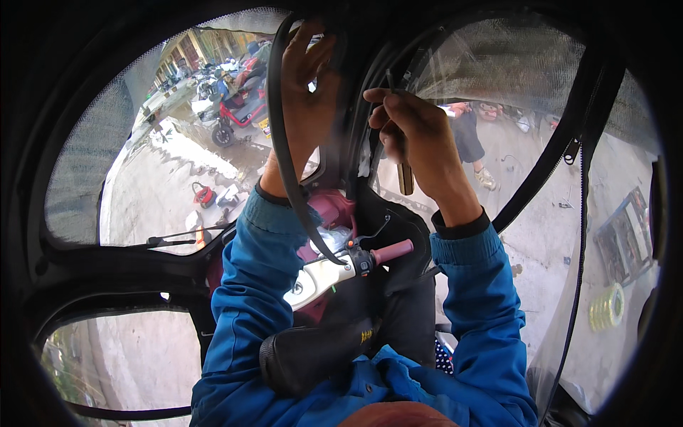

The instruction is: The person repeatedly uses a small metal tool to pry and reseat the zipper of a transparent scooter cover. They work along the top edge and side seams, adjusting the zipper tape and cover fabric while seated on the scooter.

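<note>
My left hand [309, 92] is raised to the dark frame at the top, its fingers bent at the upper end of a black rubber strip [278, 128]. The strip loops past this hand and wrist and hangs down to the white handlebar cover [320, 281]. To its right, beside the dark pillar [356, 92], my right hand [420, 139] is closed around a screwdriver [406, 179]. The amber handle sticks out below the fist, and the thin shaft points up. Part of the tool is hidden by my fingers.
A pink handlebar grip [393, 250] lies below my hands. Clear windows surround me, with a zipper [571, 151] on the right one. Outside are a red scooter [242, 110], a red bag-like object [203, 195], a person's shoe [485, 178] and a tape roll [606, 307].
</note>
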`<state>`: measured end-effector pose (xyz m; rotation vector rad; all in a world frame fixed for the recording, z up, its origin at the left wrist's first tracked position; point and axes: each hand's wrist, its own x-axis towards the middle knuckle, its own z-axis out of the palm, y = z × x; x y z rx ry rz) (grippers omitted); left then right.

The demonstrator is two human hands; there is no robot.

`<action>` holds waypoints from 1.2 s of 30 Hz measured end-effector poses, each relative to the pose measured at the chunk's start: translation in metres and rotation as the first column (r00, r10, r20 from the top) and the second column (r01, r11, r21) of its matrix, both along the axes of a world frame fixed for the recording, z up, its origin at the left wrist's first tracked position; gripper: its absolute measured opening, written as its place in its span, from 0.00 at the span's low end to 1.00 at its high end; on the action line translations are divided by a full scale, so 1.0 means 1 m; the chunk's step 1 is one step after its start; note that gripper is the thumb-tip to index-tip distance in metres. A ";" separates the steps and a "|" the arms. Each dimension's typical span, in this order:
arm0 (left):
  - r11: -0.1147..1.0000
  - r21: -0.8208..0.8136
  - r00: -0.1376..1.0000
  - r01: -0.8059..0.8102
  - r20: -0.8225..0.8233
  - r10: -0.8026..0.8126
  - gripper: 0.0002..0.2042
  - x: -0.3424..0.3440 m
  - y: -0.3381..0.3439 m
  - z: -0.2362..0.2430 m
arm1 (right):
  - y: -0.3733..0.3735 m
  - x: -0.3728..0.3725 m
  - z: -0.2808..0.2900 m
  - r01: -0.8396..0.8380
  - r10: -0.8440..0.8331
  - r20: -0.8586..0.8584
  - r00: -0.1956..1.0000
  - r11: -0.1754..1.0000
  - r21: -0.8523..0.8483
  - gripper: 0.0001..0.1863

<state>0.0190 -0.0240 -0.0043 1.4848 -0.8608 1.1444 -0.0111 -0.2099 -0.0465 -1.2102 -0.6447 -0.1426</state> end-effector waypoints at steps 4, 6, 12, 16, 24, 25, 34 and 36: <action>0.858 0.294 0.905 -0.421 0.194 0.378 0.30 -0.012 0.028 0.014 | 0.025 0.014 -0.001 0.010 -0.011 -0.008 1.000 0.996 -0.084 0.18; 0.756 0.359 0.834 -0.547 0.305 0.459 0.29 -0.013 0.035 0.019 | 0.038 0.025 0.002 0.010 -0.008 0.028 1.000 0.996 -0.083 0.17; 0.860 0.409 0.951 -0.306 0.180 0.253 0.30 -0.017 0.041 0.019 | 0.085 0.043 0.020 -0.086 0.095 -0.027 0.995 0.968 0.235 0.15; 0.923 0.380 0.998 -0.069 0.015 0.068 0.39 -0.017 0.036 0.017 | 0.095 0.044 0.030 -0.102 0.111 -0.005 0.994 0.932 0.349 0.12; 0.898 0.395 0.980 -0.195 0.034 0.198 0.31 -0.018 0.041 0.019 | 0.099 0.028 0.038 -0.122 0.214 -0.105 0.971 0.824 0.553 0.10; 0.907 0.400 0.990 -0.134 0.024 0.136 0.32 -0.016 0.042 0.021 | 0.095 0.031 0.038 -0.128 0.216 -0.108 0.970 0.840 0.528 0.10; 0.938 0.305 0.980 0.163 -0.161 -0.118 0.38 -0.015 0.035 0.012 | 0.067 0.059 0.023 -0.228 0.204 0.151 0.967 0.959 0.169 0.13; 0.903 0.424 0.995 0.070 -0.088 -0.035 0.39 -0.017 0.039 0.017 | 0.059 0.059 0.019 -0.139 0.139 0.008 0.990 0.989 0.046 0.11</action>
